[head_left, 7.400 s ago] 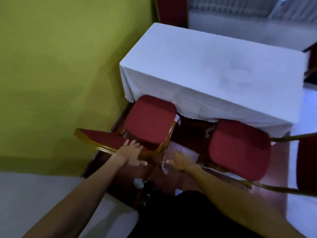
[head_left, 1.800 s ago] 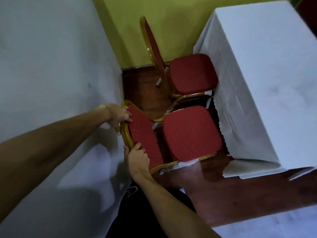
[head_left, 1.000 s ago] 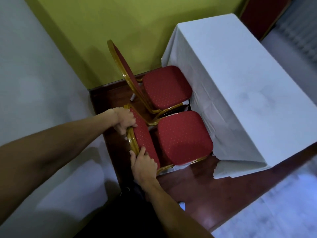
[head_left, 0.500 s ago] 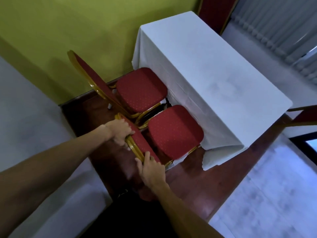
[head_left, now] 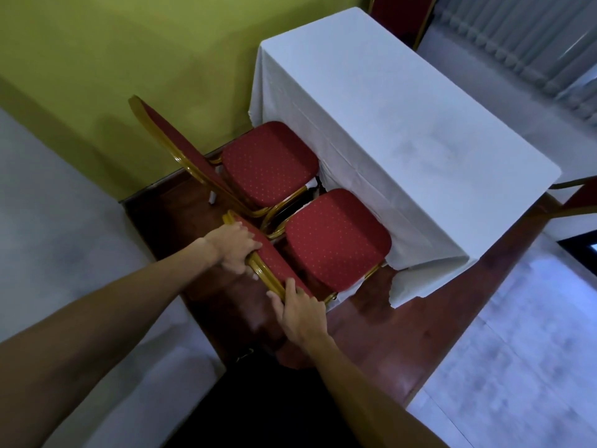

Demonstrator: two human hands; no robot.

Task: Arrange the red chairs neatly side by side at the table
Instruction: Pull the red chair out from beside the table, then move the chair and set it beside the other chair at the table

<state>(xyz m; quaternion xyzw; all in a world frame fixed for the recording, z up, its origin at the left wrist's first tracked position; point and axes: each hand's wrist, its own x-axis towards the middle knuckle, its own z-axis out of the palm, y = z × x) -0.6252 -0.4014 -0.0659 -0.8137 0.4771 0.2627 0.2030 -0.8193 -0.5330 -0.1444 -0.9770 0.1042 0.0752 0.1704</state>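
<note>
Two red chairs with gold frames stand side by side along the long edge of a table under a white cloth (head_left: 403, 101). The far chair (head_left: 268, 163) is nearest the green wall, its seat partly under the cloth. The near chair (head_left: 336, 240) sits right beside it, seat front touching the hanging cloth. My left hand (head_left: 234, 247) grips the top left of the near chair's backrest. My right hand (head_left: 302, 313) grips the backrest's right end.
A green wall (head_left: 129, 59) runs behind the far chair. Dark wooden floor (head_left: 387, 334) lies under the chairs, pale floor to the left and right. Another red chair (head_left: 578, 198) shows at the right edge, and one more (head_left: 400, 14) beyond the table's far end.
Earlier I was at the far chair; the second chair then came beside it. Over the last second both hands keep their hold on the near backrest while the view swings round.
</note>
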